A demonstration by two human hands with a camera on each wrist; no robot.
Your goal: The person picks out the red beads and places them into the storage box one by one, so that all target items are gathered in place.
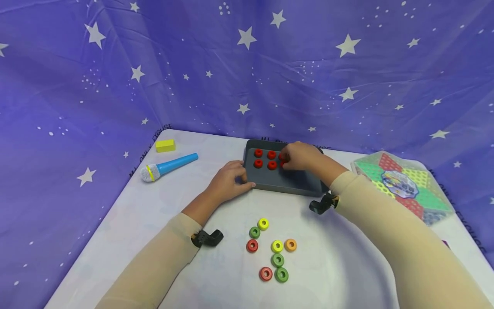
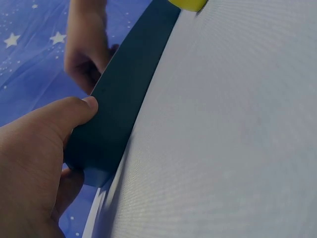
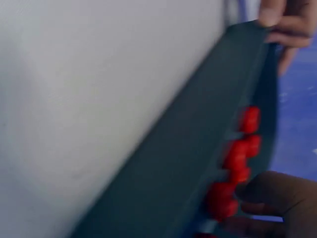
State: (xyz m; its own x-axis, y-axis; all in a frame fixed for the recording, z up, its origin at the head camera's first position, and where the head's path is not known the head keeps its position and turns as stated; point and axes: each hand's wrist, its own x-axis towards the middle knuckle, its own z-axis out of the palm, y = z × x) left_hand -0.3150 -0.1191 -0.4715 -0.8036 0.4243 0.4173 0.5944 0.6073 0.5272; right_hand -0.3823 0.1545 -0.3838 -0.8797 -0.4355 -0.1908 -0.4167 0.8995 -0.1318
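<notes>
Nearest the person, loose rings (image 1: 272, 251) in green, yellow, orange and dull red lie scattered on the desk (image 1: 339, 266), well short of both hands and between the two forearms. Past them, the left hand (image 1: 227, 182) grips the near left corner of the dark tray (image 1: 287, 182); in the left wrist view its thumb (image 2: 74, 111) presses over the tray's wall (image 2: 116, 109) while the other fingers curl beneath, so the tray is steadied. The right hand (image 1: 299, 155) reaches into the tray's far half, its fingers (image 3: 270, 198) narrowed around a red ring (image 1: 283, 159) at the right end of two short rows of red rings (image 1: 265, 159); whether the ring is already seated cannot be told, since the hand hides it. To do this well, the ring probably wants setting flat and in line with its neighbours, with the fingers lifting straight up so they do not nudge the rings just to their left. The left hand would best keep its hold so the tray does not slide. Room to move is open toward the near side and over the bare near half of the tray. To the right of the right hand, apart from it, a game board (image 1: 405, 184) lies by the desk's edge; far to the left of the left hand lie a toy microphone (image 1: 170, 167) and, beyond it, a yellow block (image 1: 165, 145). The starry cloth (image 1: 247, 64) rises just behind the tray, limiting reach there.
</notes>
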